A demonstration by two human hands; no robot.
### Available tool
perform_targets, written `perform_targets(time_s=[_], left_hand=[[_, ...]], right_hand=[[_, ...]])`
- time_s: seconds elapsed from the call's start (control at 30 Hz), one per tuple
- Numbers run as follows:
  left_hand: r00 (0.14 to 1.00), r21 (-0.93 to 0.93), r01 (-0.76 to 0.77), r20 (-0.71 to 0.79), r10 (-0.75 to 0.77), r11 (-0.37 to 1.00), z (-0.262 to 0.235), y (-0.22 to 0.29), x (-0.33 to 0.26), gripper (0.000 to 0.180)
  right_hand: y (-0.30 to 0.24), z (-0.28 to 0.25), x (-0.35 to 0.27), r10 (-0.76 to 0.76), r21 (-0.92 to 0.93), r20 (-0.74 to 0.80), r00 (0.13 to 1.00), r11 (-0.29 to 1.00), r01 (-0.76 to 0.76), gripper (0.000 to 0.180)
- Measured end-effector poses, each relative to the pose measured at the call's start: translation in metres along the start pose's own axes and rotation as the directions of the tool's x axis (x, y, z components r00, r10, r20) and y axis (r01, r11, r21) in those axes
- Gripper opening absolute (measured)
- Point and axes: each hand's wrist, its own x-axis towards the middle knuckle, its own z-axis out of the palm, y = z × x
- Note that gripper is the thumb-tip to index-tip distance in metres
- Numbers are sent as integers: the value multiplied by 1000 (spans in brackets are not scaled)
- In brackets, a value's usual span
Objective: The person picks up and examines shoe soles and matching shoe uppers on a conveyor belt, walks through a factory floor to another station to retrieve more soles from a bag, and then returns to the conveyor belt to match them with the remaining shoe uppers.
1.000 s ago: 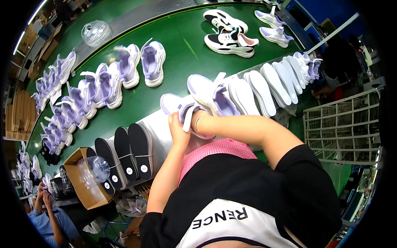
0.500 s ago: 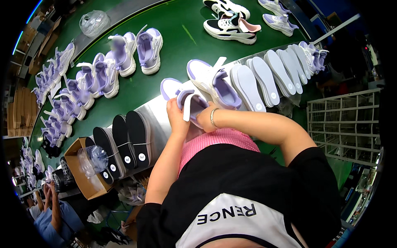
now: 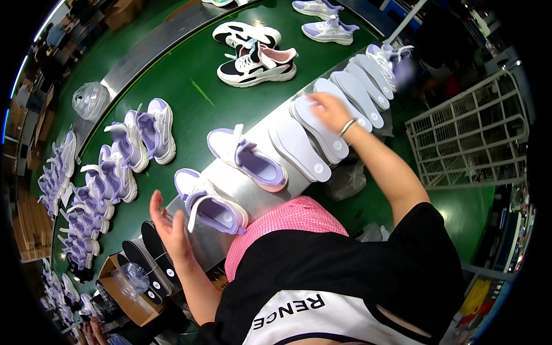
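Note:
Two white and lavender sneakers stand on the metal ledge in front of me. The nearer sneaker [image 3: 215,210] has an insole inside, and the farther sneaker [image 3: 247,158] is to its right. My left hand [image 3: 172,234] is beside the nearer sneaker, fingers spread and holding nothing. My right hand [image 3: 335,115], with a bracelet at the wrist, hovers over the row of pale grey insoles. Its fingers reach over an insole [image 3: 313,123], are slightly blurred, and show nothing held. Another stack of pale insoles [image 3: 296,150] lies between that hand and the sneakers.
Black insoles [image 3: 138,253] lie left on the ledge, by a cardboard box [image 3: 141,310] holding clear plastic. Rows of lavender sneakers [image 3: 109,178] cover the green table [image 3: 201,121]. Black-and-white sneakers [image 3: 256,69] stand farther back. A white wire rack [image 3: 468,132] is at right.
Both hands have let go of the nearer sneaker, which now stands on the ledge. My right hand has moved right to the pale insoles; my left has drawn away left. The view has shifted.

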Motion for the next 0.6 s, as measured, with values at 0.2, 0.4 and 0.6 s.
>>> perform_targets(time_s=[0.2, 0.4, 0.6], left_hand=[[920, 479, -332, 355, 167, 812, 109, -22, 37, 79], [976, 502, -203, 176, 131, 841, 142, -62, 63, 28], [984, 453, 43, 134, -116, 890, 132, -65, 78, 27]], right_hand=[[145, -71, 0, 344, -481, -245, 906, 768, -422, 40], [173, -85, -2, 553, -544, -72, 830, 676, -497, 48], [94, -99, 7, 437, 361, -12, 900, 841, -403, 20]])
